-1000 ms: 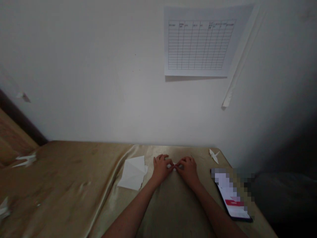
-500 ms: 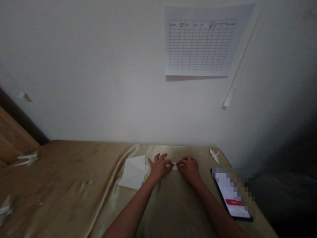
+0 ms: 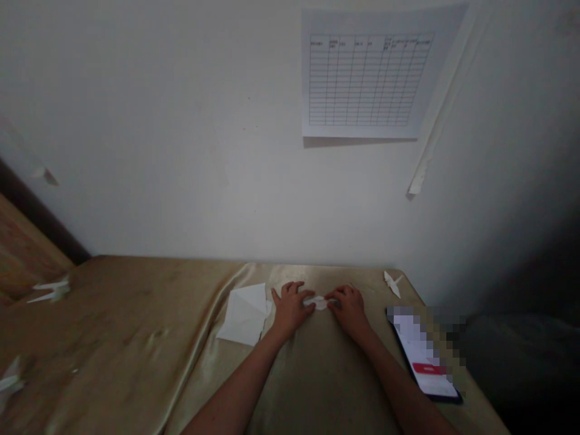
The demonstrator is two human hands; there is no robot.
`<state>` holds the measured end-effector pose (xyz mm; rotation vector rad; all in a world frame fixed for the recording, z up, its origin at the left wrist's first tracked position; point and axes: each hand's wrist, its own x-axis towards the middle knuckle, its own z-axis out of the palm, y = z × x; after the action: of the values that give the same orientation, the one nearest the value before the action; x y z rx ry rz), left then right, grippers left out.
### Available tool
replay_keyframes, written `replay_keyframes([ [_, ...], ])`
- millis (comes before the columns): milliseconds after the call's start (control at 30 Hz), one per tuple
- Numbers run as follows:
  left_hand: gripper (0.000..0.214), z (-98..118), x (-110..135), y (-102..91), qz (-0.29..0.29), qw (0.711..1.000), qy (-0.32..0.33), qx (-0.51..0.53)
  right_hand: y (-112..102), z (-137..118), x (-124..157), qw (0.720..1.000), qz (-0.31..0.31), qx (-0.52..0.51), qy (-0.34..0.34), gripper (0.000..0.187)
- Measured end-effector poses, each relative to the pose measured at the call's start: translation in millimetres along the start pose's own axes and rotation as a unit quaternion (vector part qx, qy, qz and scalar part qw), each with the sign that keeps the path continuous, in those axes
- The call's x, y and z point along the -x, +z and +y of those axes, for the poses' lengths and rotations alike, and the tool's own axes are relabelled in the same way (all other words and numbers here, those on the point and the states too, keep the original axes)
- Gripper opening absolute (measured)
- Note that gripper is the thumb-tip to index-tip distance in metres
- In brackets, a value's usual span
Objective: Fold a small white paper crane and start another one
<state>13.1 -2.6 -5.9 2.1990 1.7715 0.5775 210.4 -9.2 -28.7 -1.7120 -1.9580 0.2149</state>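
A small folded white paper piece (image 3: 319,302) lies on the gold cloth between my two hands. My left hand (image 3: 290,308) pinches its left end, the other fingers curled over the cloth. My right hand (image 3: 348,308) pinches its right end with fingers bent. Both forearms reach in from the bottom of the view. Just left of my left hand lies a creased white sheet of paper (image 3: 244,314), flat on the cloth.
A gold satin cloth (image 3: 136,338) covers the table against a white wall. A phone (image 3: 423,356) with a lit screen lies at the right edge. Small paper cranes sit at back right (image 3: 392,283), far left (image 3: 49,291) and bottom left (image 3: 9,379). A ruled chart (image 3: 367,78) hangs on the wall.
My hands have drawn slightly apart, and more of the small paper piece shows between them. My left thumb now sticks out towards the creased sheet.
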Motion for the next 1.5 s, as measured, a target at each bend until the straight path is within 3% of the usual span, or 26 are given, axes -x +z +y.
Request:
replay_keyframes([
  [200,0.022,2,-1,0.0,0.000,1.000,0.005,0.011,3,1,3,1.000,0.023,0.007,-0.018,0.024],
  [500,0.016,3,-1,2.0,0.026,0.998,0.051,0.040,8,4,2,0.996,0.056,-0.025,-0.058,0.018],
  [733,0.020,3,1,3.3,0.060,0.994,0.085,0.042,5,3,1,0.993,0.053,-0.076,-0.069,0.010],
  [900,0.040,1,-1,5.1,0.081,0.992,0.079,0.049,2,-1,3,0.992,0.041,-0.080,-0.085,0.009],
  [1167,0.019,1,-3,0.8,0.107,0.987,0.105,0.057,-12,-7,5,0.988,0.075,-0.029,-0.131,0.012],
  [1333,0.017,-1,-3,4.8,0.093,0.989,0.100,0.050,-17,-12,7,0.989,0.047,-0.008,-0.138,0.014],
  [1500,0.013,-5,-4,3.0,0.034,0.992,0.112,0.039,-19,-15,8,0.989,0.027,-0.004,-0.142,0.013],
])
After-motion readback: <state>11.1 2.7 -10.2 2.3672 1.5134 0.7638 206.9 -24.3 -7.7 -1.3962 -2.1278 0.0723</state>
